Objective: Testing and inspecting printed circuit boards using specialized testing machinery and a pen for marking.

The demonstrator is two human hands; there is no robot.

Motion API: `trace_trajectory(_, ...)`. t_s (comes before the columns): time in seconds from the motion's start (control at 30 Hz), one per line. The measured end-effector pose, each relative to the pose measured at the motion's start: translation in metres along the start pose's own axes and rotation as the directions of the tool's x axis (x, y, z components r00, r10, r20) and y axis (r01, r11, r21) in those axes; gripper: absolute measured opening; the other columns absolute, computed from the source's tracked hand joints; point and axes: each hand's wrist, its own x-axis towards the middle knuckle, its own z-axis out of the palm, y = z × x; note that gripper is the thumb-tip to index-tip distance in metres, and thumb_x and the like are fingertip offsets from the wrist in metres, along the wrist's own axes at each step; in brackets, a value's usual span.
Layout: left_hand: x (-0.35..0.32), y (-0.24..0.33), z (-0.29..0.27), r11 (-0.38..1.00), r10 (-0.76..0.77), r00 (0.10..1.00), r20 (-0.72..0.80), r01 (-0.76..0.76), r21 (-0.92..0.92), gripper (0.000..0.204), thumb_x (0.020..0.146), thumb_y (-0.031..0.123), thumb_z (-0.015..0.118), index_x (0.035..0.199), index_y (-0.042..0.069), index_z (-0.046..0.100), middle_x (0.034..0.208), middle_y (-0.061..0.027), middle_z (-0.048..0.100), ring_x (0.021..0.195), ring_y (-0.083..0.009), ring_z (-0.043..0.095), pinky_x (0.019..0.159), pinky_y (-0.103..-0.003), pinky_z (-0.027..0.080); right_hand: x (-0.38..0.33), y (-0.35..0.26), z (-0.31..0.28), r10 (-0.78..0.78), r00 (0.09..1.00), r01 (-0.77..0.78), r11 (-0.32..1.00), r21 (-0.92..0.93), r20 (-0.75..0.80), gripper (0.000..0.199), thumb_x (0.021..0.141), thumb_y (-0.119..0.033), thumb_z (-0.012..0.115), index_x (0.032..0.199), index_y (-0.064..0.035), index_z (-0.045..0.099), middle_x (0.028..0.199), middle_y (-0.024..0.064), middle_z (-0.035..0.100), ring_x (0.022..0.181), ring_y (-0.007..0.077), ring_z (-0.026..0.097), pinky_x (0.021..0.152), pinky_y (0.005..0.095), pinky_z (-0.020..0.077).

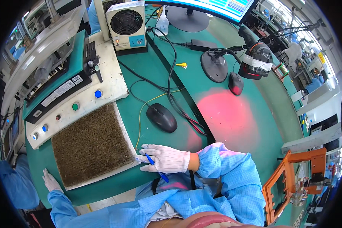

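My right hand, in a white striped glove, holds a blue pen between its fingers, which point left. It hovers over or rests on the front of the green bench, beside the right corner of a brown bristly mat on a white base; I cannot tell whether it touches the bench. My left hand, also gloved, lies with its fingers extended on the bench edge, left of the mat, and holds nothing. A black mouse sits just beyond my right hand.
Behind the mat stands a white control panel with buttons. A fan unit is at the back, near a monitor. Black cables cross the bench. To the right are a barcode scanner on a stand, a second mouse and an orange frame.
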Motion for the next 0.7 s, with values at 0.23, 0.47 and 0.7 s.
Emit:
trace_trajectory(0.23,0.002,0.001,0.004,1.000,0.008,1.000,-0.010,-0.008,0.019,0.042,0.102,0.023,0.036,0.142,0.012,0.044,0.150,-0.0071,0.040,0.141,-0.0333,0.030,0.113,-0.041,0.027,-0.003,0.001,-0.002,0.009,0.999,-0.009,1.000,-0.008,0.044,0.033,0.092,-0.021,0.050,0.124,-0.0195,0.054,0.133,0.0140,0.054,0.122,0.0400,0.051,0.107,0.0494,0.0400)
trace_trajectory(0.47,0.003,-0.005,0.007,1.000,0.009,1.000,-0.026,-0.009,0.014,0.042,0.102,0.024,0.036,0.142,0.014,0.045,0.150,-0.0065,0.040,0.141,-0.0333,0.030,0.113,-0.042,0.026,-0.001,-0.002,-0.002,0.040,0.998,-0.040,0.999,-0.001,0.052,0.032,0.090,-0.021,0.053,0.122,-0.0177,0.058,0.132,0.0184,0.054,0.124,0.0403,0.050,0.108,0.0471,0.0390)
trace_trajectory(0.7,0.001,0.004,0.005,1.000,-0.004,1.000,-0.009,0.004,0.011,0.042,0.102,0.024,0.036,0.142,0.015,0.045,0.150,-0.0059,0.040,0.141,-0.0334,0.030,0.112,-0.042,0.026,-0.003,-0.002,-0.005,0.032,0.997,-0.030,0.999,-0.037,0.063,0.031,0.091,-0.021,0.052,0.121,-0.0175,0.058,0.135,0.0162,0.053,0.125,0.0392,0.050,0.108,0.0469,0.0387)
